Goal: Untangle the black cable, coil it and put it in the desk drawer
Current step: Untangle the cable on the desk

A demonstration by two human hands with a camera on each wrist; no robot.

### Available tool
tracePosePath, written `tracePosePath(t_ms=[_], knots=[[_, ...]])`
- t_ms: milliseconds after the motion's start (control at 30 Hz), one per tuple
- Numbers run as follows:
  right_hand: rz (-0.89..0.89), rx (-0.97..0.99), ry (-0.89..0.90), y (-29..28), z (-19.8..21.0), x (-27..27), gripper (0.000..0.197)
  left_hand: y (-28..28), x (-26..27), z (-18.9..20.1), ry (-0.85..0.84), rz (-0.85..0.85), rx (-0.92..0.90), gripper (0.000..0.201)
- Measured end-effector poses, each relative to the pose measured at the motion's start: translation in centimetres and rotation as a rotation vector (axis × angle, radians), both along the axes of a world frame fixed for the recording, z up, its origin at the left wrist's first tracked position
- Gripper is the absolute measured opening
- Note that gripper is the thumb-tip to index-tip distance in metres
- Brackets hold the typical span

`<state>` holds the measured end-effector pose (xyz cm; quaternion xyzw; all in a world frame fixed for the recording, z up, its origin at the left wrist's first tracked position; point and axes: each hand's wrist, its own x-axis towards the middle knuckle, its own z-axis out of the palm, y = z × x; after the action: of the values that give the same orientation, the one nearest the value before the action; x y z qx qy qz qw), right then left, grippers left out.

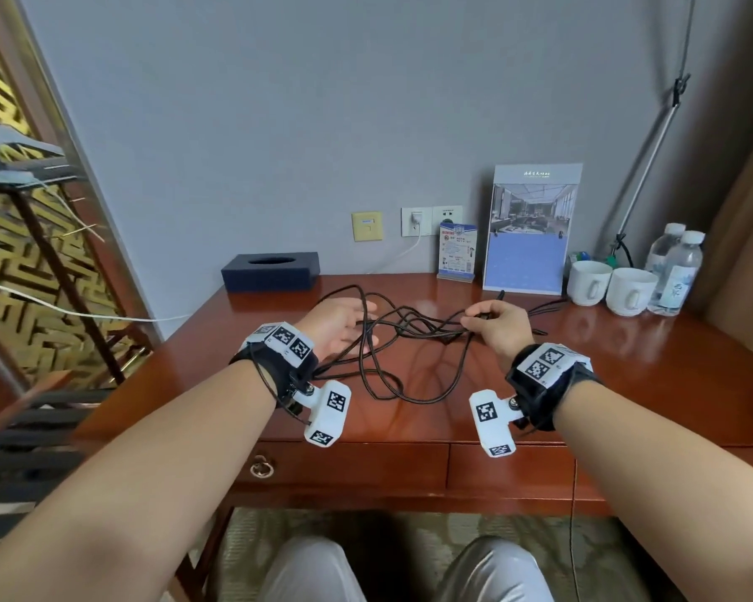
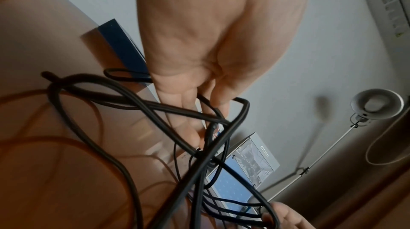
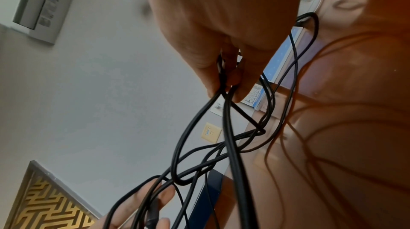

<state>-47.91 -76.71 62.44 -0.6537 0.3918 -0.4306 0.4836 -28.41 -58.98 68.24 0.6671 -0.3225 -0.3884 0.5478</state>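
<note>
On the middle of the desk we have the black cable lying in a loose tangle, with loops spread toward the front edge and several strands lifted between our two hands. Our right hand pinches a bunch of strands between thumb and fingertips, just above the desk surface; the right wrist view shows the strands running out from that pinch and crossing in a knot farther down. Our left hand is spread with fingers fairly straight, and strands pass across the palm and fingers; in the left wrist view the cable seems to run between two fingers, though the blur keeps us from saying whether they squeeze it.

Below the front edge the desk drawer is closed, with a ring pull at its left end. At the back of the desk stand a dark blue tissue box, a small card, a large brochure stand, two white cups and two water bottles. A white plug sits in the wall socket behind.
</note>
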Motion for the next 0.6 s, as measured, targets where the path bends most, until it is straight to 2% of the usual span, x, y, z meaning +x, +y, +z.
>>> tracePosePath(t_ms=[133,267,400,533,600], knots=[[-0.022,0.027,0.032,-1.2,-0.7,0.3,0.020,-1.4,0.9,-0.7,-0.075,-0.080,-0.028,0.046],[-0.031,0.027,0.088,-4.1,-2.8,0.8,0.018,-3.2,1.6,-1.7,-0.106,-0.052,-0.070,0.034],[-0.050,0.048,0.141,-5.0,-3.1,1.0,0.012,-4.7,2.0,-2.5,-0.139,-0.023,-0.085,0.034],[0.002,0.109,0.256,-5.5,-3.1,1.7,0.016,-6.0,2.6,-3.1,-0.117,0.011,-0.059,0.025],[0.059,0.121,0.346,-5.5,-3.0,1.8,0.028,-6.4,2.7,-3.2,-0.113,0.009,-0.036,0.023]])
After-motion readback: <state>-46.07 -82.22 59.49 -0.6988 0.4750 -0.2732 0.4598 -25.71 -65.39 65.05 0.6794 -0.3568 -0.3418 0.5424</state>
